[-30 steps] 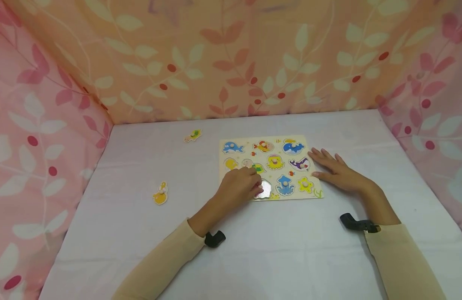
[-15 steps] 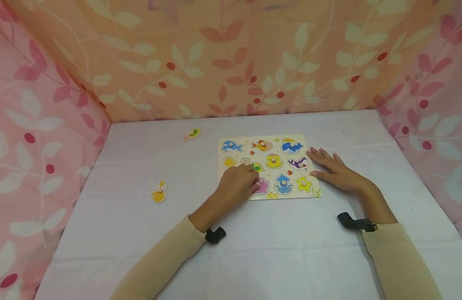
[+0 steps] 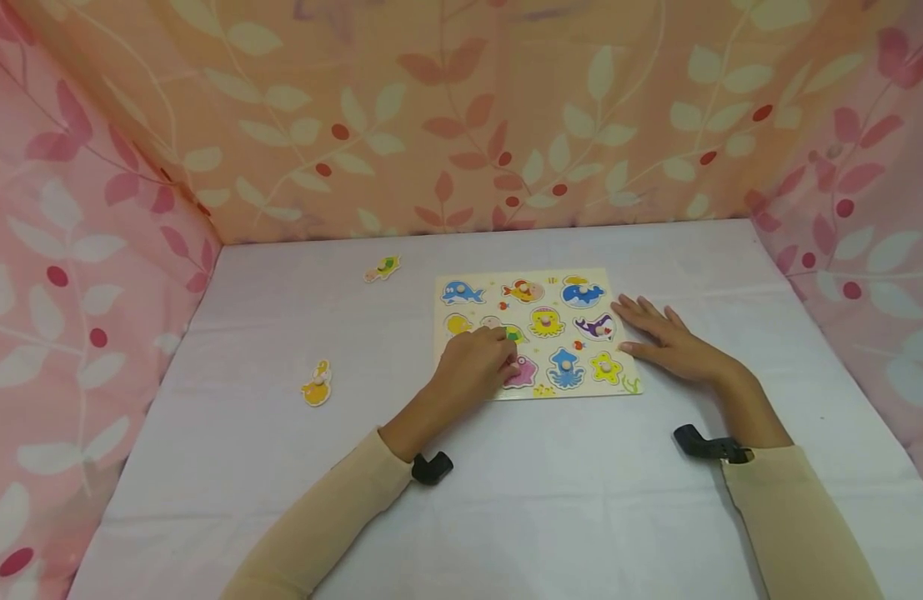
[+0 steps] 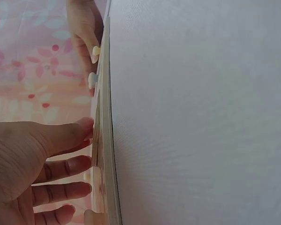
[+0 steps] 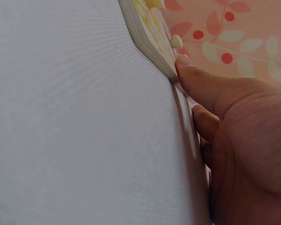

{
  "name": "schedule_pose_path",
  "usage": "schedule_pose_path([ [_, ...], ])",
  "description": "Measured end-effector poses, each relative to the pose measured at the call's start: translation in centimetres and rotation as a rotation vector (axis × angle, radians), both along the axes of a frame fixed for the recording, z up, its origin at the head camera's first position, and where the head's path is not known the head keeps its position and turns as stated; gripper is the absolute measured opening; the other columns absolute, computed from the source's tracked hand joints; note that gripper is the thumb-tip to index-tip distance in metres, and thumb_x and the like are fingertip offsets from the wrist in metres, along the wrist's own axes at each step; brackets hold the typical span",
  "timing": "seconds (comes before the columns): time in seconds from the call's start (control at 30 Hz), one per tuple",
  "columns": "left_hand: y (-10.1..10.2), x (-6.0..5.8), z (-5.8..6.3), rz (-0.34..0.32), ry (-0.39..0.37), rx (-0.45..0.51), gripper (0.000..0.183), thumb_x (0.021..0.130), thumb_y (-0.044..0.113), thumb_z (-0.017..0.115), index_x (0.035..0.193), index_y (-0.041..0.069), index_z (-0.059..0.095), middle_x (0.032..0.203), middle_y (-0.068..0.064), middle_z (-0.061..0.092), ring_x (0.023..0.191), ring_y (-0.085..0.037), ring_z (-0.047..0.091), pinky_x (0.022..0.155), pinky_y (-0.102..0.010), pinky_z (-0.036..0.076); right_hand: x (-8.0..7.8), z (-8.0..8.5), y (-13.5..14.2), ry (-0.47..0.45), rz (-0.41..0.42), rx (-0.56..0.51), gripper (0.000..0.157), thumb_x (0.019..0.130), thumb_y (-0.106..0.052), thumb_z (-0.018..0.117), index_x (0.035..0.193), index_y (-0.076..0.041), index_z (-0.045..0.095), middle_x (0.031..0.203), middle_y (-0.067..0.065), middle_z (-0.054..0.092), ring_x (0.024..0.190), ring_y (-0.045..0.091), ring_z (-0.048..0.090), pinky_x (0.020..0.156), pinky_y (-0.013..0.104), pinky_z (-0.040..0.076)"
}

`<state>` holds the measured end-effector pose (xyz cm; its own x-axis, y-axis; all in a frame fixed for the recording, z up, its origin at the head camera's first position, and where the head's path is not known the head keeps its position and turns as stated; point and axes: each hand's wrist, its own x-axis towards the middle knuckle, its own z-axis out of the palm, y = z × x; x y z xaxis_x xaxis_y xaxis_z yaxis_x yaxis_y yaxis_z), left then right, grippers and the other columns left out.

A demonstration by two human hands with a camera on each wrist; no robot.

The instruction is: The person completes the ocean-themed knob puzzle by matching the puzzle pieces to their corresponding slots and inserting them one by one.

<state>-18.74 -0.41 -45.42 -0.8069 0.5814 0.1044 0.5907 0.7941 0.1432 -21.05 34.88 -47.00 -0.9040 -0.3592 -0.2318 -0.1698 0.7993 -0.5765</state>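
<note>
My left hand (image 3: 472,367) reaches over the lower left of a wooden knob puzzle board (image 3: 599,390). Its thumb and fingertips pinch a pink sea-animal puzzle piece (image 3: 523,375) that lies in the bottom row, partly hidden by the hand. In the left wrist view the thumb meets the face of the board side-on, the other fingers loosely bent. My right hand (image 3: 674,346) lies with fingers spread at the board's right side, thumb at its edge. Whale, fish, octopus, squid (image 3: 566,369) and starfish (image 3: 606,367) pieces sit in the board.
Two loose pieces lie on the white cloth left of the board: a yellow duck-like one (image 3: 318,383) and a green-and-yellow turtle (image 3: 383,268) farther back. Floral curtains (image 3: 461,125) enclose the table's back and sides. Each wrist carries a black camera mount (image 3: 433,468).
A bright white patch by my left fingertips one second ago now shows as the pink piece lying flat. Both hands have barely moved; the view has shifted very slightly.
</note>
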Motion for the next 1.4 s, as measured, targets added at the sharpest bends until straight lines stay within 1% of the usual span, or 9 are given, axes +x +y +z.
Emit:
schedule_pose_path([
  [0.17, 0.04, -0.05, -0.35, -0.001, -0.008, 0.017, 0.023, 0.090, 0.043, 0.076, 0.099, 0.022, 0.078, 0.089, 0.008, 0.063, 0.081, -0.011, 0.056, 0.067, -0.024, 0.045, 0.11, -0.05, 0.05, 0.006, 0.017, -0.005, 0.077, 0.099, -0.047, 0.060, 0.163, -0.029, 0.020, 0.171, 0.004, 0.006, 0.156, 0.031, -0.010, 0.118, 0.055, -0.017],
  [0.43, -0.10, -0.28, -0.79, 0.027, -0.028, 0.085, 0.021, 0.088, 0.043, 0.078, 0.094, 0.023, 0.079, 0.084, 0.009, 0.060, 0.079, -0.009, 0.056, 0.064, -0.023, 0.042, 0.04, -0.14, 0.03, 0.020, 0.030, -0.011, 0.077, 0.100, -0.046, 0.060, 0.163, -0.027, 0.021, 0.170, 0.006, 0.007, 0.155, 0.033, -0.009, 0.118, 0.057, -0.016],
  [0.63, -0.12, -0.27, -0.77, 0.038, -0.047, 0.078, 0.022, 0.087, 0.043, 0.078, 0.094, 0.022, 0.079, 0.084, 0.009, 0.059, 0.079, -0.009, 0.055, 0.064, -0.023, 0.043, 0.03, -0.17, 0.02, 0.014, 0.040, -0.025, 0.077, 0.100, -0.042, 0.061, 0.163, -0.026, 0.021, 0.170, 0.007, 0.008, 0.155, 0.034, -0.008, 0.118, 0.057, -0.016],
  [0.9, 0.03, -0.22, -0.84, 0.039, -0.039, 0.073, 0.023, 0.088, 0.043, 0.077, 0.093, 0.021, 0.079, 0.084, 0.008, 0.059, 0.079, -0.010, 0.054, 0.065, -0.024, 0.044, 0.14, 0.04, -0.13, 0.017, 0.029, -0.004, 0.077, 0.099, -0.046, 0.060, 0.163, -0.027, 0.020, 0.170, 0.007, 0.007, 0.155, 0.033, -0.009, 0.117, 0.056, -0.018],
  [1.2, 0.15, 0.04, -0.65, 0.048, -0.052, 0.071, 0.025, 0.088, 0.044, 0.076, 0.095, 0.020, 0.079, 0.083, 0.007, 0.058, 0.080, -0.010, 0.052, 0.066, -0.024, 0.043, 0.03, -0.34, 0.07, 0.022, 0.003, 0.013, 0.077, 0.098, -0.049, 0.060, 0.162, -0.032, 0.021, 0.171, 0.001, 0.007, 0.156, 0.029, -0.010, 0.118, 0.053, -0.018],
  [1.4, 0.11, 0.11, -0.55, 0.055, -0.057, 0.071, 0.025, 0.088, 0.044, 0.076, 0.095, 0.020, 0.080, 0.083, 0.007, 0.058, 0.079, -0.011, 0.051, 0.066, -0.024, 0.043, 0.05, -0.21, -0.05, 0.029, 0.021, -0.003, 0.078, 0.099, -0.046, 0.061, 0.163, -0.028, 0.021, 0.170, 0.006, 0.008, 0.155, 0.033, -0.010, 0.117, 0.056, -0.019],
])
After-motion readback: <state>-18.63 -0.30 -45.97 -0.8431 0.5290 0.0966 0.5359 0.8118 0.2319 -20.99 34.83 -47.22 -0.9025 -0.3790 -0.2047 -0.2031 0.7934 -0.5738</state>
